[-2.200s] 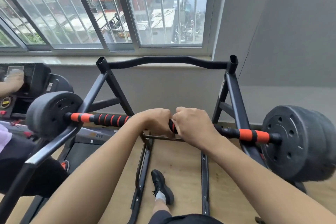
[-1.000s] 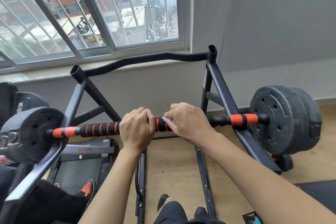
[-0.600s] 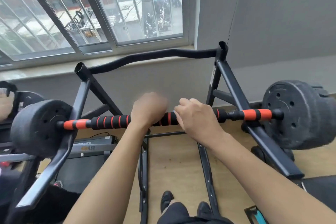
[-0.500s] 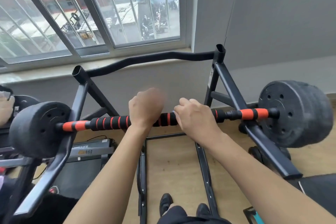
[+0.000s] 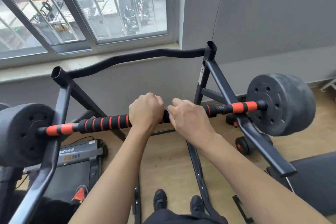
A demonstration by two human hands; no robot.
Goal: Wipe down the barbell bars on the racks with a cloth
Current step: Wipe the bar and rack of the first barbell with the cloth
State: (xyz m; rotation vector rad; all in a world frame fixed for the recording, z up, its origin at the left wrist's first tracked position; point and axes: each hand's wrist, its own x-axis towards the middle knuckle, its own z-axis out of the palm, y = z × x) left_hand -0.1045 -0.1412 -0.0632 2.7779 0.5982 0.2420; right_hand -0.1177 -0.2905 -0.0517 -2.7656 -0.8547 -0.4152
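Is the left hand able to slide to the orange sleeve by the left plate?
Probably yes: the left hand grips the bar, and the striped foam up to the orange sleeve lies bare.

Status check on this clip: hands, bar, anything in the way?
Hands: left hand and right hand both grip the barbell bar mid-span, side by side. Bar rests on the rack. No cloth visible. Nothing in the way.

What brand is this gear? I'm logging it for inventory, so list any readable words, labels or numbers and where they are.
Treadmill: white line of characters, too blurred to quote.
Orange label below it: unreadable.
Sticker on rack upright: dark marks, too small to read.
Bar, plates: no text visible.
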